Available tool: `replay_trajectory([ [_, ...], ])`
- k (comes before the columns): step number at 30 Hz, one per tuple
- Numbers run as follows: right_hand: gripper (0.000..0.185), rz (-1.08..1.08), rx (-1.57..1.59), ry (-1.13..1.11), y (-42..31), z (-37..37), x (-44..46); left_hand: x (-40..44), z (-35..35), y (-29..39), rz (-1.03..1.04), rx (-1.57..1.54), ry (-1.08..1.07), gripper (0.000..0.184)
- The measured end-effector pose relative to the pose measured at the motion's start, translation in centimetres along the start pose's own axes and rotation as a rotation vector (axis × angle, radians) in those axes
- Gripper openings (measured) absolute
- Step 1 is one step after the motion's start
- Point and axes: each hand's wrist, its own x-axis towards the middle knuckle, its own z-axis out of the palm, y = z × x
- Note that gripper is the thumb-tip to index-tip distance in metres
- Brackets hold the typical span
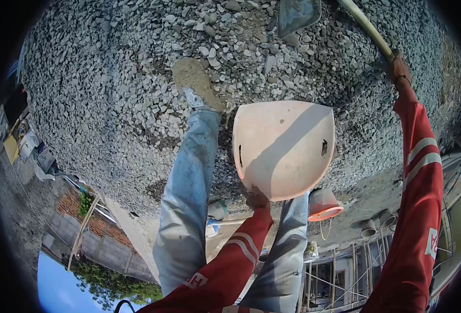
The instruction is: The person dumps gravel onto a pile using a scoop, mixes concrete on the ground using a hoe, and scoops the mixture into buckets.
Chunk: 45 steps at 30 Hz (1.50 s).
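A pale pink plastic pan point(272, 141), rounded at the near end and straight at the far one, has a slot near each side and rests on the gravel point(136, 68). My left hand point(255, 198) is closed on its near rim, fingers partly hidden. At the upper right my right hand point(399, 70) is wrapped round a long wooden handle point(369, 28), which leaves the top of the view. A grey metal blade point(299, 16) lies on the stones left of the handle; their join, if any, is out of view. The handle's shadow or my arm's crosses the pan.
My shod foot point(194, 81) stands on the gravel left of the pan. Behind the pan are an orange-rimmed bucket point(324, 206) and grey buckets point(368, 228). Scaffolding poles point(340, 276) stand lower right, a block wall point(100, 245) lower left, with papers and scraps point(29, 143) at far left.
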Motion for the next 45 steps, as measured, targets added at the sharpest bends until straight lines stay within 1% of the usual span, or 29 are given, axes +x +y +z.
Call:
replay_trajectory([
  [3,0.048,-0.003,-0.058,0.165,-1.3,0.4,-1.2,-0.1,0.5,0.9,-0.015,-0.008,0.003,0.062],
  [5,0.043,-0.286,-0.531,-0.129,-5.6,-3.1,-9.9,-0.5,1.2,1.8,-0.012,-0.02,0.006,0.063],
  [7,0.037,-0.554,-0.445,-0.133,-1.8,-1.4,-10.5,-0.9,2.3,3.0,0.002,-0.007,0.006,0.063],
  [9,0.031,-0.28,0.322,-0.569,-4.0,-4.1,-16.8,-1.7,3.8,4.8,0.024,0.031,0.003,0.064],
  [11,0.027,-0.232,0.34,-0.485,-8.4,-8.1,-23.6,-3.0,6.1,7.2,0.072,0.147,0.019,0.064],
  [13,0.031,-0.298,0.401,-0.396,-7.8,-7.3,-26.9,-4.4,9.3,9.9,0.116,0.287,-0.015,0.065],
  [14,0.031,-0.378,0.328,-0.272,-8.6,-8.1,-29.9,-5.8,11.4,12.7,0.129,0.284,-0.105,0.065],
  [15,0.031,-0.246,0.366,-0.277,-10.7,-10.9,-34.1,-10.7,14.0,17.8,0.122,0.203,-0.345,0.065],
  [16,0.031,-0.338,0.277,-0.187,-9.3,-10.0,-36.7,-15.9,16.7,23.2,0.091,0.117,-0.584,0.066],
  [17,0.034,-0.296,0.351,-0.152,-10.0,-12.6,-41.0,-19.2,18.7,25.9,0.135,0.116,-0.602,0.066],
  [19,0.048,-0.306,0.466,-0.181,-8.5,-14.8,-48.5,-24.2,21.7,29.9,0.195,0.177,-0.816,0.063],
  [20,0.061,-0.415,0.507,-0.096,-7.7,-15.9,-52.4,-24.6,22.5,30.1,0.218,0.319,-0.771,0.066],
  [21,0.061,-0.435,0.515,-0.066,-6.0,-16.5,-56.5,-26.8,23.0,31.0,0.259,0.554,-0.671,0.066],
  [22,0.056,-0.312,0.444,-0.311,-3.8,-16.8,-60.6,-25.7,22.8,29.2,0.262,0.618,-0.524,0.061],
  [23,0.052,-0.179,0.361,-0.553,-1.7,-16.7,-64.1,-23.6,22.0,26.1,0.326,0.522,-0.478,0.052],
  [24,0.038,0.382,0.9,-0.903,0.0,-16.0,-66.5,-22.6,21.3,23.7,0.364,0.531,-0.34,0.037],
  [26,0.036,0.249,0.806,-0.765,0.4,-15.3,-66.6,-22.3,19.2,21.8,0.308,0.254,-0.36,0.027],
  [27,0.033,0.143,0.716,-0.652,0.2,-14.9,-66.6,-23.2,18.6,23.0,0.205,0.217,-0.355,0.022],
  [28,0.031,0.04,0.629,-0.537,-0.3,-14.4,-66.5,-23.8,18.9,24.3,0.234,0.214,-0.351,0.022],
  [30,0.027,-0.152,0.45,-0.326,-2.2,-15.0,-66.7,-27.4,20.0,29.7,0.267,0.216,-0.373,0.022],
  [31,0.025,-0.208,0.447,-0.334,-3.9,-15.5,-65.4,-29.1,21.2,33.7,0.274,0.217,-0.403,0.021],
  [32,0.022,-0.264,0.451,-0.334,-8.0,-17.1,-62.5,-31.0,22.3,38.2,0.421,0.217,-0.415,0.02],
  [34,0.02,-0.309,0.69,-0.34,-15.9,-18.6,-57.8,-35.8,24.1,49.0,0.697,0.176,-0.506,0.023],
  [37,0.028,-0.442,0.893,-0.265,-28.6,-22.8,-51.0,-42.8,26.0,63.7,1.068,0.118,-0.658,0.023],
  [40,0.032,-0.626,0.952,-0.095,-39.8,-24.1,-43.1,-46.5,28.8,73.6,1.442,0.154,-0.329,0.031],
  [41,0.03,-0.663,0.968,-0.108,-43.1,-25.8,-41.2,-44.6,30.1,77.1,1.556,0.169,-0.189,0.039],
  [43,0.029,-0.662,0.932,-0.167,-47.9,-23.8,-37.3,-38.2,33.0,84.4,1.811,0.198,0.07,0.03],
  [44,0.029,-0.644,0.929,-0.174,-48.8,-22.0,-37.1,-34.9,33.7,85.9,1.797,0.212,0.065,0.03],
  [45,0.027,-0.618,0.906,-0.171,-49.4,-20.2,-37.1,-31.8,34.0,86.7,1.721,0.35,0.272,0.032],
])
